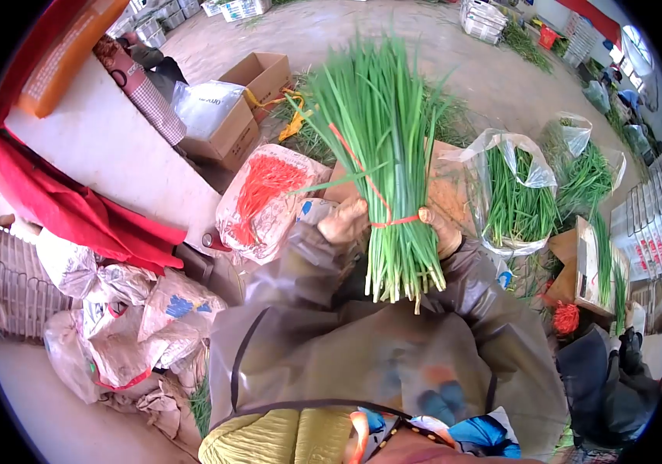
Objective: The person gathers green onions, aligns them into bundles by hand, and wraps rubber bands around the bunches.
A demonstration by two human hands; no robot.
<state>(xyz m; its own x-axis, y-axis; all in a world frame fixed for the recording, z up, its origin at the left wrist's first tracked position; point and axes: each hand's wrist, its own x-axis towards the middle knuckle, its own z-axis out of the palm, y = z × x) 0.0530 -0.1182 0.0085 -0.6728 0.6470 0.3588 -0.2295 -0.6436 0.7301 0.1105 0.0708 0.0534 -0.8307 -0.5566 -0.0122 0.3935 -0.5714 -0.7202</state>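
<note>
A thick bundle of long green stalks (397, 170) stands upright in front of my chest, its pale cut ends pointing down. A red tie (394, 222) crosses the lower part of the bundle, and one long loose end runs up over the leaves to the upper left. My left hand (344, 222) grips the tie at the bundle's left side, and my right hand (441, 230) is closed at its right side, by the tie. Which hand is which follows from the sleeves. Many loose red ties (269, 182) lie on a pale sack to the left.
Plastic bags of green stalks (520, 193) stand at the right, near stacked white crates (648, 220). Open cardboard boxes (230, 124) are at the upper left. Crumpled sacks (141, 317) and a red cloth (83, 205) lie at the left. A person's dark-clothed leg (582, 379) shows at the right.
</note>
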